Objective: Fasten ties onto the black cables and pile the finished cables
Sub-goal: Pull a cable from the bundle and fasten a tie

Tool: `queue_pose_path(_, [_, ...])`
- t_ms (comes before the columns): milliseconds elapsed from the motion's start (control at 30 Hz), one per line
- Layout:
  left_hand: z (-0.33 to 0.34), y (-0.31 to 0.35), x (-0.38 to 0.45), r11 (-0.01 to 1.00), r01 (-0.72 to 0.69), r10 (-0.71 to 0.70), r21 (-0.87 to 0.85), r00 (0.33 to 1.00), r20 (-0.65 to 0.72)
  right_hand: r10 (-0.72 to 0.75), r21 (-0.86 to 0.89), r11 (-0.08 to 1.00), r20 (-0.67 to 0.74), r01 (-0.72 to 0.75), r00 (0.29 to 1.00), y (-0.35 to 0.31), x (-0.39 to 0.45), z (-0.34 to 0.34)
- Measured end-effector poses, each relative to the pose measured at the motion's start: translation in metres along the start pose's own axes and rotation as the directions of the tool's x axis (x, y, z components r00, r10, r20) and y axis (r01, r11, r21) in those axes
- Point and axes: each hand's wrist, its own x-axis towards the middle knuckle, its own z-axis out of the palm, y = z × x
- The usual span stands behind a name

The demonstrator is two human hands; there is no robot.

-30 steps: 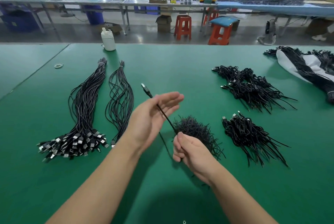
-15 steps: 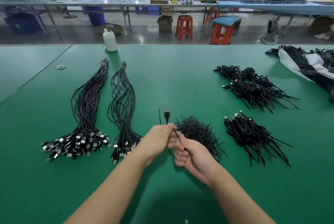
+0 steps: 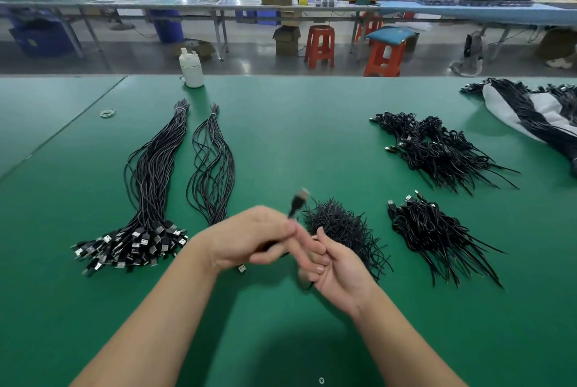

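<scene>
One view only: the head cam sits above your near edge of the green table [image 3: 281,136], looking forward and down, wide-angle, so straight edges bow toward the frame borders. Your left hand [image 3: 249,238] and right hand [image 3: 338,264] sit close under the lens at about 6 o'clock, forearms running off the bottom edge. The table fills the lower two-thirds; its far edge crosses at 12 o'clock. Beyond it, the benches [image 3: 312,5] and red stools [image 3: 319,46] are well apart from you. No second view, so nothing overlaps.
</scene>
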Motion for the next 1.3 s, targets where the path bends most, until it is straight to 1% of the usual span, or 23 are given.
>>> queue_pose_path(33, [-0.002,-0.003,-0.003,0.972,0.112,-0.125,0.206,0.991,0.052,-0.005,0.006,1.000,-0.010,0.005,1.000,-0.004,0.001,0.000])
queue_pose_path(67, [-0.003,-0.007,-0.003,0.894,0.235,-0.260,0.382,0.966,0.014,-0.012,-0.008,1.000,-0.012,0.012,1.000,-0.007,0.002,0.000])
queue_pose_path(100, [-0.001,-0.011,-0.001,0.788,0.348,-0.347,0.507,0.933,-0.099,-0.020,-0.038,0.999,-0.005,0.019,1.000,-0.010,0.003,0.001])
queue_pose_path(133, [0.001,-0.016,0.003,0.695,0.444,-0.362,0.565,0.896,-0.258,-0.027,-0.072,0.997,0.006,0.027,1.000,-0.011,0.003,0.003])
queue_pose_path(167, [0.005,-0.022,0.008,0.678,0.511,-0.320,0.529,0.853,-0.413,-0.033,-0.097,0.995,0.018,0.035,0.999,-0.011,0.003,0.004])
queue_pose_path(200, [0.008,-0.028,0.012,0.762,0.505,-0.249,0.406,0.807,-0.536,-0.038,-0.116,0.992,0.030,0.041,0.999,-0.011,0.003,0.006])
queue_pose_path(233, [0.012,-0.032,0.017,0.883,0.408,-0.192,0.231,0.764,-0.616,-0.042,-0.134,0.990,0.039,0.047,0.998,-0.009,0.003,0.008])
queue_pose_path(267, [0.015,-0.034,0.020,0.968,0.249,-0.162,0.043,0.741,-0.652,-0.044,-0.156,0.986,0.043,0.050,0.998,-0.007,0.003,0.010])
queue_pose_path(300, [0.018,-0.035,0.023,0.990,0.091,-0.139,-0.106,0.738,-0.661,-0.043,-0.181,0.982,0.042,0.050,0.998,-0.005,0.002,0.012])
queue_pose_path(333, [0.020,-0.035,0.025,0.981,-0.018,-0.117,-0.193,0.739,-0.664,-0.040,-0.204,0.978,0.037,0.046,0.999,-0.002,0.002,0.013])
queue_pose_path(400, [0.027,-0.035,0.029,0.945,-0.146,-0.094,-0.292,0.737,-0.670,-0.031,-0.243,0.969,0.026,0.036,0.999,0.003,0.001,0.015])
queue_pose_path(533, [0.035,-0.024,0.036,0.837,-0.287,-0.112,-0.467,0.744,-0.658,-0.012,-0.232,0.972,0.016,0.015,1.000,0.015,0.002,0.019])
queue_pose_path(633, [0.031,-0.009,0.036,0.807,-0.305,-0.082,-0.506,0.790,-0.608,-0.015,-0.016,1.000,0.003,0.015,1.000,0.016,0.005,0.017])
queue_pose_path(700, [0.024,0.002,0.029,0.834,-0.306,-0.013,-0.460,0.821,-0.570,-0.025,0.102,0.994,-0.017,0.027,1.000,0.012,0.006,0.013])
queue_pose_path(767, [0.015,0.010,0.018,0.893,-0.252,0.059,-0.373,0.886,-0.460,-0.042,0.169,0.985,-0.036,0.048,0.998,0.005,0.007,0.009])
queue_pose_path(833, [0.007,0.015,0.004,0.980,-0.113,0.069,-0.162,0.964,-0.258,-0.064,0.186,0.980,-0.040,0.070,0.997,-0.003,0.009,0.007])
queue_pose_path(900, [0.005,0.015,-0.004,0.987,0.048,-0.030,0.153,0.992,-0.120,-0.082,0.169,0.982,-0.034,0.086,0.996,-0.013,0.010,0.009])
queue_pose_path(933, [0.005,0.013,-0.005,0.952,0.129,-0.098,0.277,0.988,-0.121,-0.085,0.156,0.984,-0.023,0.087,0.996,-0.017,0.010,0.010])
queue_pose_path(1000, [0.008,0.005,0.000,0.871,0.265,-0.188,0.415,0.958,-0.217,-0.092,0.112,0.990,0.009,0.090,0.996,-0.023,0.010,0.013])
queue_pose_path(1067, [0.012,-0.004,0.003,0.823,0.323,-0.177,0.467,0.928,-0.329,-0.100,0.024,0.995,0.030,0.100,0.995,-0.027,0.009,0.018])
queue_pose_path(1133, [0.014,-0.014,0.006,0.809,0.337,-0.122,0.483,0.898,-0.422,-0.114,-0.096,0.988,0.042,0.117,0.993,-0.028,0.007,0.021])
queue_pose_path(1200, [0.016,-0.022,0.011,0.824,0.334,-0.044,0.457,0.843,-0.537,-0.130,-0.235,0.962,0.049,0.138,0.990,-0.026,0.004,0.023])
queue_pose_path(1300, [0.025,-0.029,0.021,0.939,0.202,0.042,0.277,0.734,-0.678,-0.139,-0.453,0.876,0.096,0.168,0.986,-0.024,0.000,0.027])
